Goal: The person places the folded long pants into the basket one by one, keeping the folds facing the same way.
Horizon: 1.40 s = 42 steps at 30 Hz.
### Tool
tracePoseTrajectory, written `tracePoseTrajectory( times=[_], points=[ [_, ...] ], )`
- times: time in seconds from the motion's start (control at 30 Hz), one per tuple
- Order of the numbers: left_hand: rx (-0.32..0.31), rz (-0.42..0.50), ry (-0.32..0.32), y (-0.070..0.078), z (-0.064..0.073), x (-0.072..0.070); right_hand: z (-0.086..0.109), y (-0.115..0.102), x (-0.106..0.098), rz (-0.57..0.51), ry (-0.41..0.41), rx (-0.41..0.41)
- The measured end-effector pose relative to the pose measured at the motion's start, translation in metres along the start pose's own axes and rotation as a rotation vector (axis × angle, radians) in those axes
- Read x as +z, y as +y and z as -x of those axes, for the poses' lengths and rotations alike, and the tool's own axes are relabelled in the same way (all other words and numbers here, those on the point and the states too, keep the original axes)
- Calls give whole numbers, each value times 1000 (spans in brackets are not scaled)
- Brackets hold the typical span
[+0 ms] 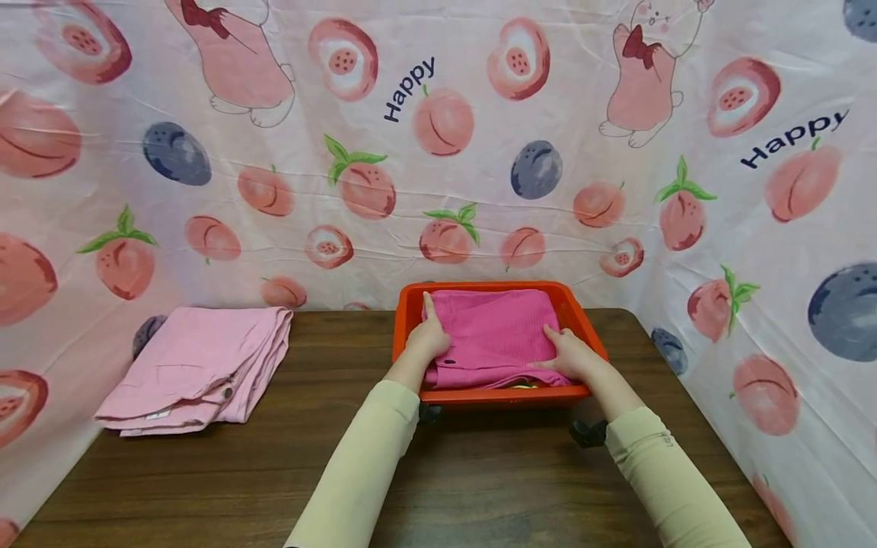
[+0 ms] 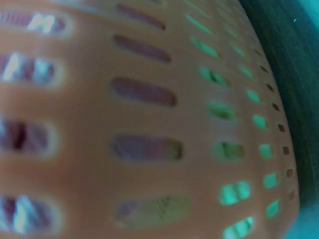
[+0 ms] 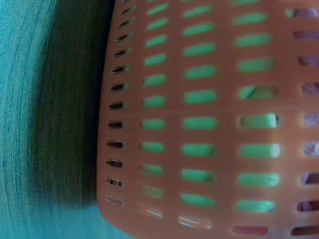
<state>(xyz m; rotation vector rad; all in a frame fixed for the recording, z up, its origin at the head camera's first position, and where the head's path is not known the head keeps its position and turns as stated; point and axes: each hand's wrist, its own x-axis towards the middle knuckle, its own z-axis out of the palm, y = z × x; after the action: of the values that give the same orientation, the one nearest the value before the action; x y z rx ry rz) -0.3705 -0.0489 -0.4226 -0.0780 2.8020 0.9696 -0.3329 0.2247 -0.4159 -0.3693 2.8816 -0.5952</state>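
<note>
A bright pink folded garment (image 1: 496,327) with a ribbed look lies in an orange-red basket (image 1: 507,395). My left hand (image 1: 428,339) rests on the garment's left edge, index finger extended toward the back of the basket. On the opposite edge, my right hand (image 1: 572,355) touches the cloth with thumb and fingers spread apart. A bit of yellowish material (image 1: 526,384) peeks out below the garment at the front. Both wrist views are filled by the basket's slotted wall (image 2: 89,114), with greenish and purplish cloth behind the slots; neither hand appears there.
A light pink folded pair of trousers (image 1: 199,365) lies on the left of the dark wooden table (image 1: 329,457). Fruit-patterned fabric (image 1: 384,251) hangs behind the table and along both sides. The basket stands near the table's back edge.
</note>
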Motion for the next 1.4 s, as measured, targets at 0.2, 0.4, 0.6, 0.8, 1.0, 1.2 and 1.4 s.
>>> tracePoseTrajectory(
  times=[0.2, 0.4, 0.6, 0.8, 1.0, 1.2, 1.4],
  points=[
    [1, -2, -32, -2, -1, -1, 2, 0, 1, 4, 0, 4],
    [35, 12, -22, -3, 4, -4, 3, 2, 1, -18, 26, -34],
    [104, 78, -24, -3, 12, -8, 5, 5, -1, -115, 17, -55],
    [197, -28, -65, 2, 30, -15, 11, 2, -5, -151, -21, -53],
    [304, -313, -126, 6, 48, -23, 17, -4, -13, -118, -47, -105],
    [311, -405, -176, 2, 52, -24, 18, -5, -15, -135, -117, -145],
    [293, -484, -171, 0, 51, -15, 15, -3, -10, -110, -144, -125]
  ],
)
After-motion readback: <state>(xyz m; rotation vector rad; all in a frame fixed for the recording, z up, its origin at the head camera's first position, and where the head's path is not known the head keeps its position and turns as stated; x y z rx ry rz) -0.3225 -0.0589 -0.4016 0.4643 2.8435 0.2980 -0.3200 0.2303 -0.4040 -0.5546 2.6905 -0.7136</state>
